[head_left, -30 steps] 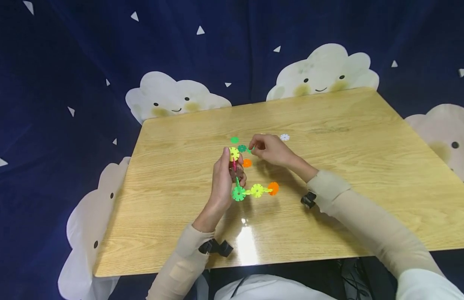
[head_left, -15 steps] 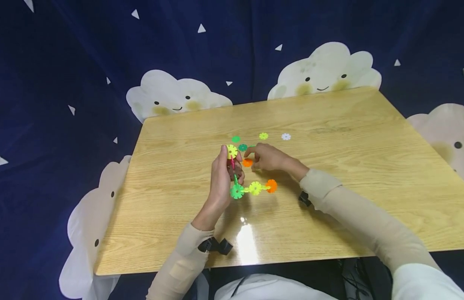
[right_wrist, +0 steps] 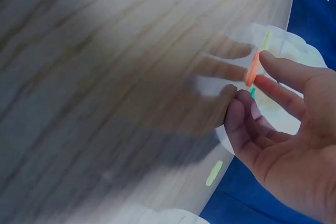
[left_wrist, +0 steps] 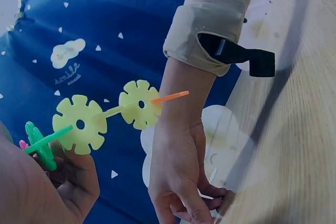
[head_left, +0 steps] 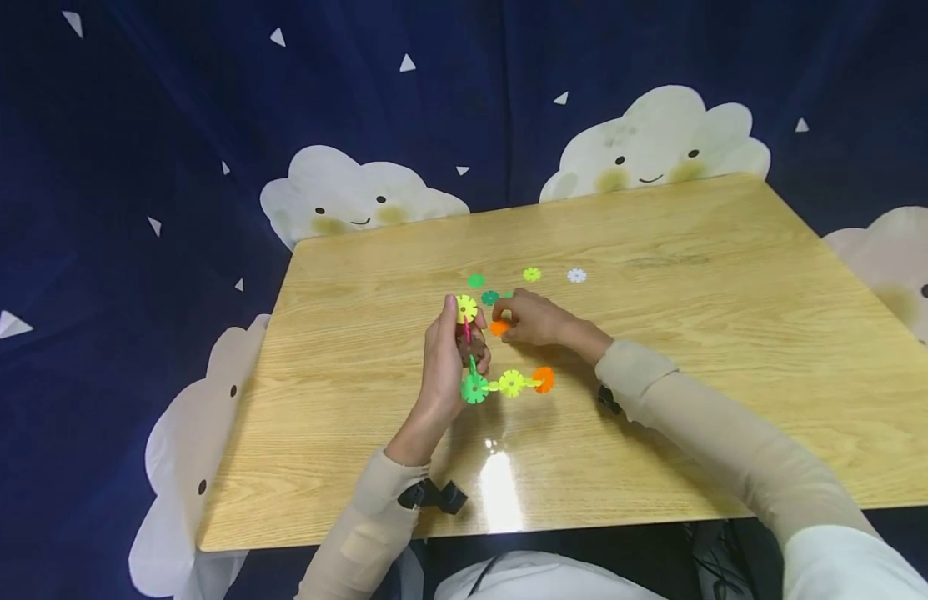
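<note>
Tabletop [head_left: 343, 333]: right hand [head_left: 537, 320] now apparently pinching orange disc [right_wrist: 252, 70].

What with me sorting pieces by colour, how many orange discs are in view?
2. One orange disc ends the chain held in the left hand; the other orange disc is touched by the right hand. Others could be hidden behind the hands.
</note>
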A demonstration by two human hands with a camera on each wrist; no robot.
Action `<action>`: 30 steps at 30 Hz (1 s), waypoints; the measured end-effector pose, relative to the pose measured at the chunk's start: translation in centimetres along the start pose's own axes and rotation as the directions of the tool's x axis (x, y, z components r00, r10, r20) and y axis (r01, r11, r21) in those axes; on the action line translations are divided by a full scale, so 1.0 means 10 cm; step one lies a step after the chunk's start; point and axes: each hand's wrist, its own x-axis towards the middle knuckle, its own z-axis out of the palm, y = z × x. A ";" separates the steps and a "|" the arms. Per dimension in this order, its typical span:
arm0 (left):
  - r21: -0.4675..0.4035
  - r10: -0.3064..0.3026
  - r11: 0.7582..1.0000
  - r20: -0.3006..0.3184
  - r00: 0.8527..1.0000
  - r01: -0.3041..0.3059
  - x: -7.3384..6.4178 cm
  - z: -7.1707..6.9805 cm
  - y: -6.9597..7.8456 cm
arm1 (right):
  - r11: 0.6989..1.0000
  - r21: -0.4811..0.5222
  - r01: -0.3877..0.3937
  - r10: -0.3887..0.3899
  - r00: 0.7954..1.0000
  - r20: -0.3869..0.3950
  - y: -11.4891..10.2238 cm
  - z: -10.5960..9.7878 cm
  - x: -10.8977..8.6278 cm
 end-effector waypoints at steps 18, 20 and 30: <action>0.057 -0.001 0.998 0.009 1.000 0.000 -0.02 0.07 -0.02 | 0.993 0.082 0.084 -0.091 0.992 0.084 0.00 0.05 -0.14; 0.052 -0.006 0.999 0.015 1.000 0.005 -0.02 0.08 -0.02 | 0.990 0.099 0.102 -0.109 0.991 0.073 0.01 0.04 -0.16; 0.041 -0.013 0.999 0.051 0.999 0.011 -0.02 0.10 -0.02 | 0.952 0.226 0.208 -0.218 0.976 0.021 0.00 -0.01 -0.24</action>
